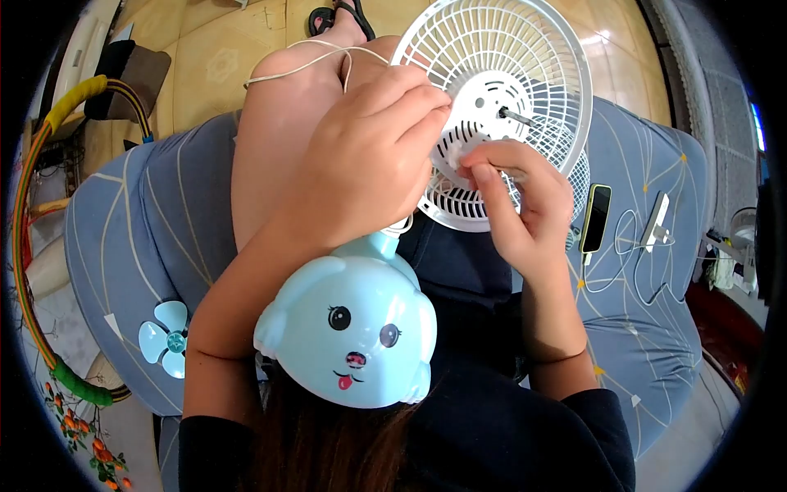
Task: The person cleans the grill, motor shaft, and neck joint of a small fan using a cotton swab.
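Observation:
A small fan with a light-blue puppy-faced base [352, 328] lies against my lap. Its white rear grille [484, 45] faces up, with the bare metal shaft [515, 117] sticking out of the hub. My left hand [381, 156] is closed at the grille's left rim, its fingertips partly hidden. Over the lower part of the grille, my right hand [525, 197] pinches a small whitish piece, perhaps tissue, against the slats. The light-blue fan blade [168, 340] lies apart on the seat at the left.
Another grille [579, 176] lies partly hidden under the fan. On the patterned seat [648, 353] at right are a phone [596, 219] on a cable and a white power strip [656, 221]. A striped hoop [25, 221] stands at left. A pale cord [311, 49] crosses my legs.

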`<state>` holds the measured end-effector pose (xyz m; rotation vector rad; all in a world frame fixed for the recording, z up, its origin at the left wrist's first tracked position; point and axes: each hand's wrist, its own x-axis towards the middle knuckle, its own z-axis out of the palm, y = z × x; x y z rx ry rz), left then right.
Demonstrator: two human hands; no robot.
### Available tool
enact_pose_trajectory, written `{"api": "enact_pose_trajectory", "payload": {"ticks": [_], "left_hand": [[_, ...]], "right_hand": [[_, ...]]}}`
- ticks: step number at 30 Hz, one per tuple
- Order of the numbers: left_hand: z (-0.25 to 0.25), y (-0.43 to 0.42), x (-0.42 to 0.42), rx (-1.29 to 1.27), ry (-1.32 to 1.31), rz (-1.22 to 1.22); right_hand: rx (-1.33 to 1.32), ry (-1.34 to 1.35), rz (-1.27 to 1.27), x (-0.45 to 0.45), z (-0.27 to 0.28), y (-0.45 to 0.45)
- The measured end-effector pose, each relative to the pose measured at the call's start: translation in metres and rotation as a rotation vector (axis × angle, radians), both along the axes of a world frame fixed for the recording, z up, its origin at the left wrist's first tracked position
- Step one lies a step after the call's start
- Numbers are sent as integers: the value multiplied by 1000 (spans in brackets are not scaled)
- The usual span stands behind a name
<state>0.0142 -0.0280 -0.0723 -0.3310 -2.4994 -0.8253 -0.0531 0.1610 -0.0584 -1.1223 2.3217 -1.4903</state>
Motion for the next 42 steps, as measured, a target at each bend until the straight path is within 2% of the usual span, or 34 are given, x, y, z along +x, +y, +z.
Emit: {"api": "enact_pose_trajectory", "payload": {"ticks": [2,5,9,13,24,42], "left_hand": [[0,-1,1,5,-7,14],[0,-1,1,16,-13,15],[1,-2,1,22,5,8],[7,0,1,142,-7,-15],[0,1,-2,132,62,-47],[3,-1,-1,127,25,-50]], "right_hand": [[-89,-12,24,0,1,5],[-325,-544,-46,3,4,7],[-427,-853,-2,-6,-3,15],[-483,-974,26,-8,-7,13],[-376,-899,7,-4,-8,7],[-343,-754,-55,-4,-6,9]]}}
